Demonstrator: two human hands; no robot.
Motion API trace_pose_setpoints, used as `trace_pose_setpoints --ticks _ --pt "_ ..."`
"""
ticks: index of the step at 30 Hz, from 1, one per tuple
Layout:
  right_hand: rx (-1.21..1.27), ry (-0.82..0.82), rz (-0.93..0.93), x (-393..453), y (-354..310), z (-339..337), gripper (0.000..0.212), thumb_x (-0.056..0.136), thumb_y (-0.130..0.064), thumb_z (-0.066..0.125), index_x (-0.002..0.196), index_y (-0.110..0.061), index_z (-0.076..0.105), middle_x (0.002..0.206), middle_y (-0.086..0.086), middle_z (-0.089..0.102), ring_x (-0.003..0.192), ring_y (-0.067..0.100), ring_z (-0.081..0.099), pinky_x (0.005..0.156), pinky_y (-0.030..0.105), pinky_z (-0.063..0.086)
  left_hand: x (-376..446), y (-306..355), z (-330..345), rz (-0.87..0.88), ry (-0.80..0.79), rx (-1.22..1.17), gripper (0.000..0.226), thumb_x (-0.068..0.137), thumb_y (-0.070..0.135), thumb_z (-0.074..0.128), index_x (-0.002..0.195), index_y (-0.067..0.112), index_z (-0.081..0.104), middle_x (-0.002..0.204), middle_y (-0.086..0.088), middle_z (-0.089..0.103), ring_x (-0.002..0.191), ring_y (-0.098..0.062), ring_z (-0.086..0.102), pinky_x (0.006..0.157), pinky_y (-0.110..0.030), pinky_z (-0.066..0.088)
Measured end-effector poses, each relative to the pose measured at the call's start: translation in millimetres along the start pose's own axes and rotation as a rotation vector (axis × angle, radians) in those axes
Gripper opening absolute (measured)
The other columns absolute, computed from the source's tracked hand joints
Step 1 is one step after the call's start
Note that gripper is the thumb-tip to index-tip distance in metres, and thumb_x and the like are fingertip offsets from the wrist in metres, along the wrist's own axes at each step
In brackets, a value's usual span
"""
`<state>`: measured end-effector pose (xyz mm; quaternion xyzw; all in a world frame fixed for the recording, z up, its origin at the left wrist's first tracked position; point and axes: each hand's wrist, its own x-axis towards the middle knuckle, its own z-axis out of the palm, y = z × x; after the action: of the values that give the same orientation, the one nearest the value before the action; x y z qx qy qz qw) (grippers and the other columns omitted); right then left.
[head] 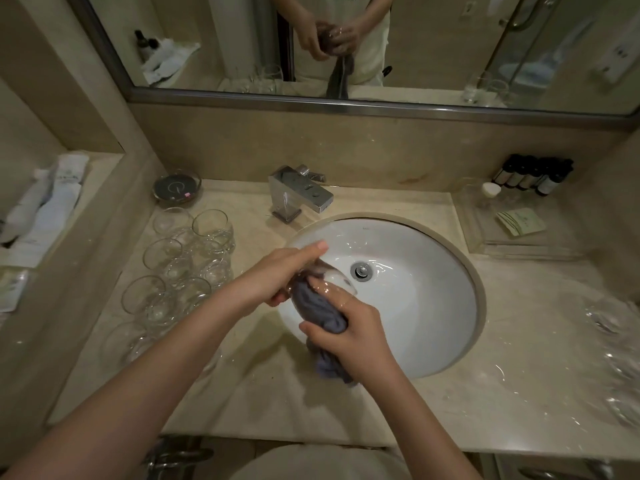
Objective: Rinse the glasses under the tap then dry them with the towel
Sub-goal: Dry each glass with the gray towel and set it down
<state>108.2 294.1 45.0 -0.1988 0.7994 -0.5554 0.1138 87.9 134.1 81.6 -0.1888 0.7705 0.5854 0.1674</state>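
Glass (334, 282) is gripped by left hand (277, 275) over sink (433, 341); towel (320, 310) is clutched by right hand (353, 337). Breakage is risked if wet glass slips.

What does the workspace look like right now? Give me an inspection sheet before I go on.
Surface: beige stone counter around a white sink; tap not running.
Job's things: one glass held over the sink with a grey towel stuffed into it; a group of glasses to the left, more glasses at the right edge.
Clutter: small dish, dark bottles, clear tray holding a sachet, rolled white towels on the left shelf.
Hands: left hand grips the glass; right hand grips the towel.
Cables: nothing seen.
Surroundings: mirror above the counter.
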Motion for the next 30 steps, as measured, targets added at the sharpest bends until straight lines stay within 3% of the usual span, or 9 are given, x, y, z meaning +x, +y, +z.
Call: trace_pose_setpoints --ticks 3,6,10,13,18,20,25,27,30 --pt "-0.133 0.01 -0.06 -1 1 9 0.057 0.071 -0.03 0.072 0.126 -0.03 0.062 0.112 -0.023 0.063 0.106 -0.007 0.057 0.09 0.009 0.042 2 -2 4 0.053 0.058 -0.055 0.029 0.086 0.038 0.069 0.077 0.013 0.057 0.059 0.006 0.053 0.036 -0.002 0.037 0.035 -0.014 0.025" --pt "0.441 -0.157 0.159 4 -3 3 0.046 0.068 -0.014 0.079 0.109 -0.031 0.067 0.096 -0.014 0.072 0.09 0.001 0.066 0.084 0.019 0.05 1 -9 1 0.229 0.074 -0.102 0.02 0.083 0.024 0.074 0.084 0.01 0.059 0.067 0.004 0.056 0.047 0.002 0.048 0.045 -0.01 0.035" --pt "1.101 -0.292 0.439 3 -3 -2 0.052 0.05 -0.013 0.083 0.101 -0.018 0.072 0.097 0.008 0.072 0.079 0.019 0.068 0.075 0.034 0.058 -6 -12 -8 0.519 -0.007 -0.071 0.038 0.065 0.042 0.071 0.09 0.016 0.06 0.086 0.017 0.061 0.082 0.003 0.057 0.076 -0.011 0.044" --pt "0.744 -0.196 0.26 6 -8 -2 0.052 0.068 -0.006 0.079 0.116 -0.022 0.066 0.101 -0.003 0.073 0.091 0.011 0.069 0.085 0.028 0.055 -11 -2 -15 0.292 -0.036 -0.045 0.041 0.065 0.055 0.069 0.09 0.023 0.061 0.068 0.014 0.058 0.053 -0.007 0.046 0.044 -0.016 0.032" --pt "-0.342 0.058 -0.266 10 8 13 0.064 0.07 -0.027 0.073 0.132 -0.028 0.058 0.127 -0.006 0.065 0.118 0.005 0.054 0.093 0.019 0.045 -6 1 -16 -0.054 -0.018 -0.057 0.044 0.086 0.062 0.056 0.076 0.018 0.057 0.047 0.007 0.037 0.04 -0.01 0.024 0.041 -0.017 0.015" --pt "-0.188 -0.015 -0.099 8 4 16 0.064 0.072 -0.023 0.077 0.133 -0.028 0.057 0.122 -0.013 0.066 0.115 0.004 0.058 0.097 0.023 0.046 -5 -2 -12 -0.017 0.036 -0.062 0.028 0.09 0.043 0.063 0.079 0.017 0.058 0.051 0.012 0.051 0.042 -0.009 0.029 0.039 -0.016 0.016" --pt "1.014 -0.278 0.399 8 -4 6 0.052 0.059 -0.015 0.077 0.11 -0.014 0.068 0.092 0.007 0.071 0.073 0.018 0.066 0.072 0.031 0.057 -12 -8 -14 0.33 0.057 -0.087 0.015 0.083 0.023 0.072 0.087 0.015 0.06 0.072 0.011 0.057 0.052 -0.003 0.044 0.04 -0.012 0.029" --pt "0.981 -0.256 0.371 9 -4 6 0.046 0.062 -0.011 0.076 0.107 -0.015 0.069 0.093 0.008 0.071 0.073 0.018 0.066 0.072 0.032 0.058 -13 -8 -16 0.314 0.052 -0.088 0.016 0.083 0.028 0.074 0.089 0.018 0.062 0.076 0.01 0.058 0.057 -0.007 0.045 0.042 -0.012 0.029" --pt "0.242 -0.1 0.041 12 -4 7 0.057 0.072 -0.016 0.076 0.126 -0.023 0.063 0.111 -0.007 0.07 0.1 0.004 0.065 0.09 0.018 0.049 -12 -2 -21 0.066 -0.037 -0.143 0.042 0.07 0.066 0.061 0.074 0.025 0.064 0.054 0.006 0.048 0.042 -0.009 0.034 0.04 -0.016 0.022"
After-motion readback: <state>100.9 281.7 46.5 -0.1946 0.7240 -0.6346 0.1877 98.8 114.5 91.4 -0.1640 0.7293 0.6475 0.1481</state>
